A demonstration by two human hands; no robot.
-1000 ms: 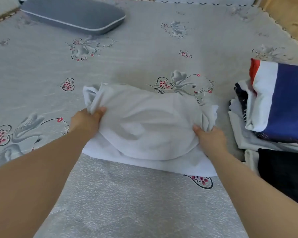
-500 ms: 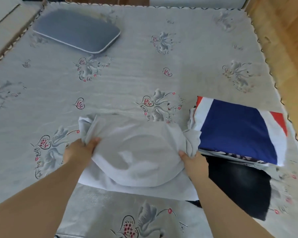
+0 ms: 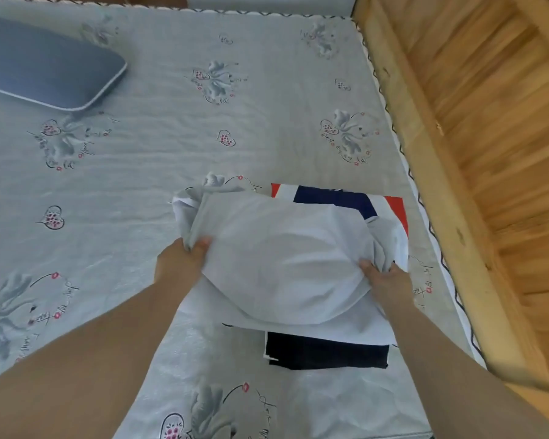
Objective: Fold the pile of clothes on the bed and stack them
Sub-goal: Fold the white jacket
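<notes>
Left hand (image 3: 179, 264) and right hand (image 3: 384, 278) both grip the folded white garment (image 3: 282, 264).

A plain white folded cloth garment (image 3: 286, 267) lay over a folded fabric piece banded in red, white and navy blue (image 3: 390, 207), with a black folded garment (image 3: 327, 353) below. The pale grey bed sheet (image 3: 159, 160) was printed with grey flowers and pink-dotted hearts. A slate-blue pillow (image 3: 42, 64) had white piping. The wooden frame (image 3: 476, 153) was honey-brown.
</notes>
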